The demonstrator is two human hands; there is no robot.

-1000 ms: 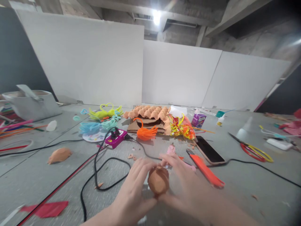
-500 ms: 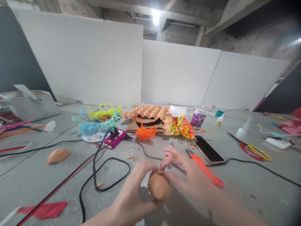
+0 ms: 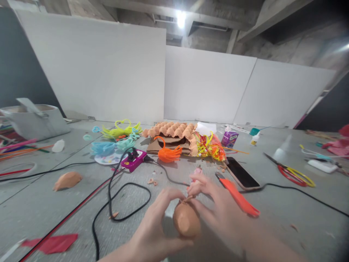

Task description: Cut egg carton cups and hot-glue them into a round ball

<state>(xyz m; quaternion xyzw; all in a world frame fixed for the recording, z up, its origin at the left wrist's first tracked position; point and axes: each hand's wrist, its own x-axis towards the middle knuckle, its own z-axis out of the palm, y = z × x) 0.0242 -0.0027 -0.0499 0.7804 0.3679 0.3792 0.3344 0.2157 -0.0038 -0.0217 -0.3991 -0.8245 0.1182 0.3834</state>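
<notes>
Shifted slightly nearer and lower since a second ago: orange egg-shaped piece (image 3: 187, 220). Cupped by left hand (image 3: 155, 227), pinched at its top by right hand (image 3: 218, 209). Orange utility knife (image 3: 237, 196) just right, untouched.

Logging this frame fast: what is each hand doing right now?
Left hand: closed around the brown egg-shaped piece, holding it.
Right hand: fingers pinching at the top of the same piece.

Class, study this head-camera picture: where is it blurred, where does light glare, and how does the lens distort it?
Head view: both hands, left hand and right hand, and the brown egg-shaped piece they hold are motion-blurred; the ceiling lamp glares white; the wall panels bow from wide-angle distortion; the corners darken; the phone on the table stays fairly sharp.
</notes>
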